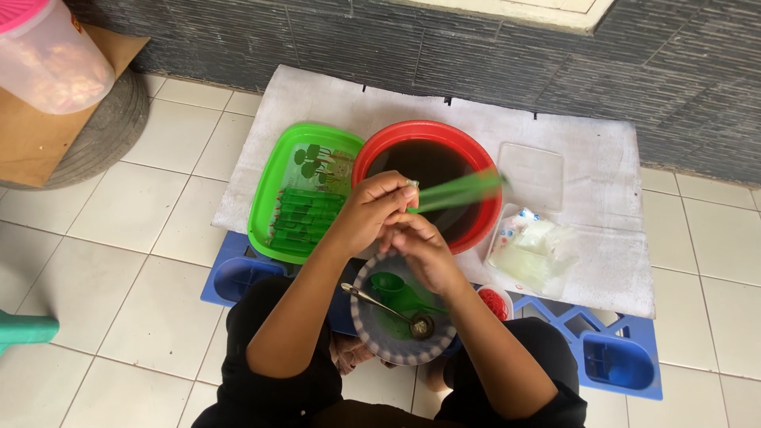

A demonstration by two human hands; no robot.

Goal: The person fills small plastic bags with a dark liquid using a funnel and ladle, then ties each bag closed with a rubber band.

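Both hands meet above the near rim of the red basin [476, 166]. The left hand [371, 208] has its fingers curled narrow around the end of a long green tube [460, 192], pinching it near the tip, while the right hand [424, 250] closes in just below and against the left, its fingertips at the same end. Exactly what the right fingers grip cannot be made out, since the left hand covers that spot. The tube stretches to the right over the dark liquid in the basin and is blurred, so its far end and surface are hard to read.

Below the hands sits a grey bowl [366, 317] with green liquid, a green funnel-like piece [388, 284] partly hidden under the right wrist, and a metal ladle [384, 309] lying across it. Left of the basin, a green tray [265, 198] holds a row of filled green tubes; the left forearm cuts off its near right corner. Right of the basin lie a clear plastic lid [529, 170] and a heap of clear plastic sleeves [535, 250], and a small tub of red rubber bands [495, 303] peeks out beside the right forearm. A white cloth [587, 150] over blue crates [618, 361] carries everything. A lidded plastic jar [47, 55] is cut off at the upper left corner.
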